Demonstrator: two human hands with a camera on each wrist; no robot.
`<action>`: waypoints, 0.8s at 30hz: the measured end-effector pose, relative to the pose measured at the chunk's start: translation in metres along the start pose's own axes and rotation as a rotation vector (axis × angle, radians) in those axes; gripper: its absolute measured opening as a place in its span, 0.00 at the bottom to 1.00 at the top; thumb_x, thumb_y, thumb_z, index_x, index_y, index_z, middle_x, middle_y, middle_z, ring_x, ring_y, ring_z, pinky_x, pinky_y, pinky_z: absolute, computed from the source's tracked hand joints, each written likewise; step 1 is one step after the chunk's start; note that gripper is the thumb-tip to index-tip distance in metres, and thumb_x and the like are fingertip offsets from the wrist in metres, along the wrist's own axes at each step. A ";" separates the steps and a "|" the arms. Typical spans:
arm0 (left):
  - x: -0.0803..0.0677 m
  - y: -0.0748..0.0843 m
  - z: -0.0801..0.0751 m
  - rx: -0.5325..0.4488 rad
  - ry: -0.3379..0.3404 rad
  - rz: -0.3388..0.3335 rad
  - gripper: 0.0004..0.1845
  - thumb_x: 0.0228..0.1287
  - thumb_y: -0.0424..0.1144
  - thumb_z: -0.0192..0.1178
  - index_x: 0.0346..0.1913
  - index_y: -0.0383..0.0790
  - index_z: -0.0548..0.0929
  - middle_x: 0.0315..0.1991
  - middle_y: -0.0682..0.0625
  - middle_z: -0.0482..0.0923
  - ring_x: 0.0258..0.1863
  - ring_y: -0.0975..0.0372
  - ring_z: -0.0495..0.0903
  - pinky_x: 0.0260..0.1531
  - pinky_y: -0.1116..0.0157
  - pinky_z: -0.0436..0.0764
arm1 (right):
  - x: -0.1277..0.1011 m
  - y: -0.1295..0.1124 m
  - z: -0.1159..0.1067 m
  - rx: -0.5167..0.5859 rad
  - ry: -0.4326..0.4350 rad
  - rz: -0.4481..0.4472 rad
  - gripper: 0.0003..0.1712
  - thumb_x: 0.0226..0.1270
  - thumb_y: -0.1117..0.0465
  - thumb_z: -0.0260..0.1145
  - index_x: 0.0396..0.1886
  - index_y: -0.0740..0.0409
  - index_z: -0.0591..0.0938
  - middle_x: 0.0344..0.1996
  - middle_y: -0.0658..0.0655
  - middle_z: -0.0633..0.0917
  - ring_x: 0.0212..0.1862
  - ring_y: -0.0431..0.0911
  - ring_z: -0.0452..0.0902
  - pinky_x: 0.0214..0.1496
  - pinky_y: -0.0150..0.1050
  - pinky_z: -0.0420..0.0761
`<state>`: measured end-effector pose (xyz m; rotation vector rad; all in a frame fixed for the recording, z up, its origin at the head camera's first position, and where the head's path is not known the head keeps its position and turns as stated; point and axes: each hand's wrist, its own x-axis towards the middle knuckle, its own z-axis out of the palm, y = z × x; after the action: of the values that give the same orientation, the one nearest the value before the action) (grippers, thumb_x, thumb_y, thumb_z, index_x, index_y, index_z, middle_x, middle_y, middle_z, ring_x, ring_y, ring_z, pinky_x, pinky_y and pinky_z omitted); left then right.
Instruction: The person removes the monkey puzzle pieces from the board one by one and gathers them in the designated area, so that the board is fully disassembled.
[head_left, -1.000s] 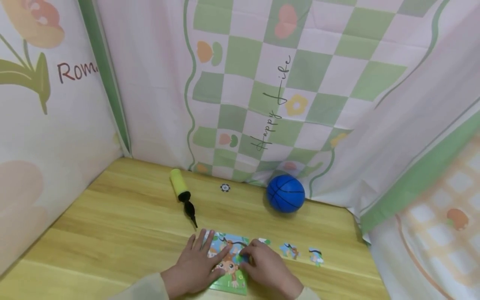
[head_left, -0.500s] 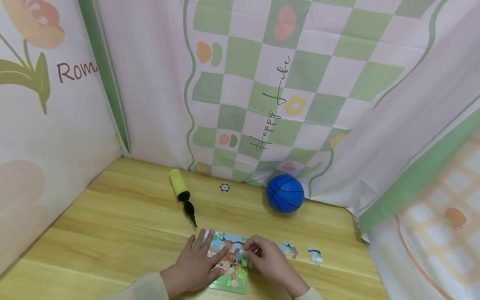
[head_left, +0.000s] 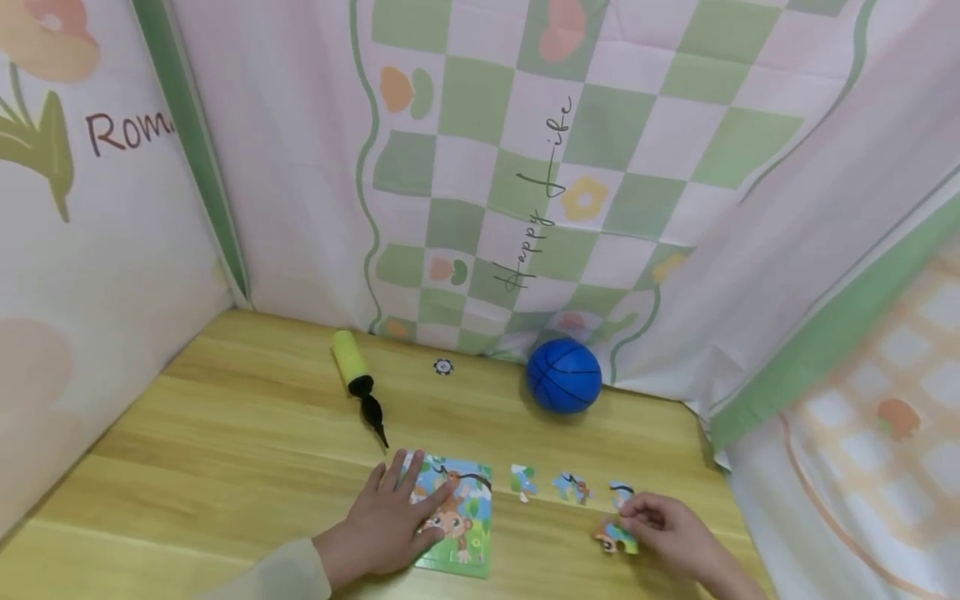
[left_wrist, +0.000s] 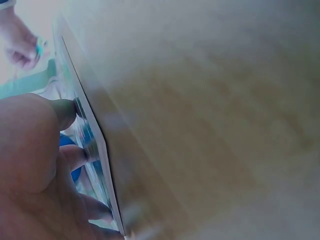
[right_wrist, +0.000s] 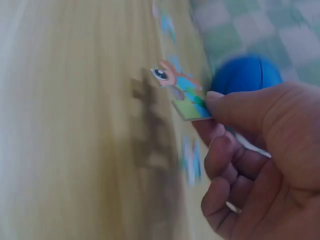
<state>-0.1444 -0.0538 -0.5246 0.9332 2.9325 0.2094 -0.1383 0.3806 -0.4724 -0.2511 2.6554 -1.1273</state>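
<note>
A monkey jigsaw board (head_left: 459,517) lies on the wooden table (head_left: 247,450) near the front edge. My left hand (head_left: 390,521) rests flat on its left part, fingers spread; the left wrist view shows the fingers (left_wrist: 65,112) pressing the board (left_wrist: 92,150). My right hand (head_left: 660,533) is at the front right and pinches a loose puzzle piece (head_left: 617,538) between thumb and fingers. In the right wrist view that piece (right_wrist: 182,92) is tilted just above the table. Three more loose pieces (head_left: 570,487) lie in a row right of the board.
A blue ball (head_left: 564,376) sits against the checked cloth backdrop (head_left: 570,167). A yellow and black hand pump (head_left: 358,383) and a small black disc (head_left: 443,366) lie behind the board. The table's right edge is close to my right hand.
My right hand left the board's right edge and moved right with a puzzle piece pinched in it. Another piece now lies uncovered beside the board. The left hand stayed put.
</note>
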 end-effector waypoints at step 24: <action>-0.001 0.002 -0.003 -0.032 -0.006 -0.012 0.34 0.77 0.66 0.39 0.80 0.61 0.58 0.78 0.31 0.46 0.76 0.35 0.45 0.70 0.37 0.53 | -0.014 0.031 0.000 -0.054 0.032 0.164 0.16 0.75 0.51 0.65 0.46 0.61 0.84 0.36 0.51 0.84 0.38 0.42 0.78 0.38 0.35 0.79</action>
<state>-0.1429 -0.0537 -0.5210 0.9093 2.9193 0.2512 -0.1270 0.4057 -0.4929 -0.0246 2.6800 -1.0181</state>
